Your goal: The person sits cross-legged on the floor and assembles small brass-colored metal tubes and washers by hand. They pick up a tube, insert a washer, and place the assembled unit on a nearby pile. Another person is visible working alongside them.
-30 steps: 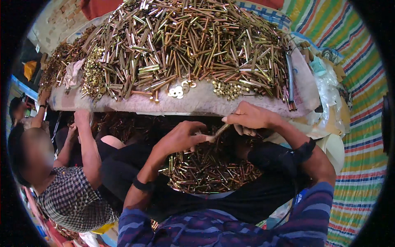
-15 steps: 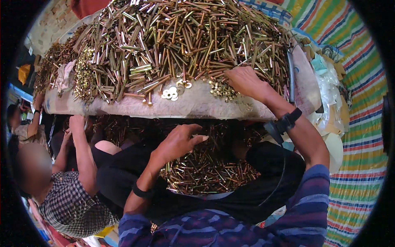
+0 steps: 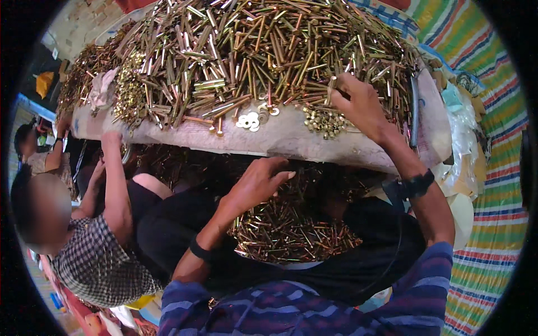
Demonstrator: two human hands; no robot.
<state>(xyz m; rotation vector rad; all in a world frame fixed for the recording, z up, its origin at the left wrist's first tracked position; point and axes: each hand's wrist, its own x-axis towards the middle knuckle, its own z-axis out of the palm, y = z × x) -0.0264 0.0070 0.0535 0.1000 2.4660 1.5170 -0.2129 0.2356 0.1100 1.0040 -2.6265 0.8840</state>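
Observation:
A great heap of brassy bolts covers the cloth-covered work surface in front of me. At its near right edge my right hand is closed in a pinch around a slim bolt. Just below those fingers lies a small pile of nuts. Flat washers are gathered left of the nuts. My left hand hovers below the surface's front edge, thumb apart from the bent fingers, with nothing visible between them. Beneath it, more bolts fill a container between my legs.
To my left sits a person in a checked shirt, arms reaching to the surface's edge. Another person is farther left. More nuts and a pinkish cloth lie at the left. Plastic bags and a striped sheet are at the right.
My right hand has risen from the nuts and turned, with a bolt now showing at its fingertips. My left hand has shifted slightly right. The whole view has moved a little.

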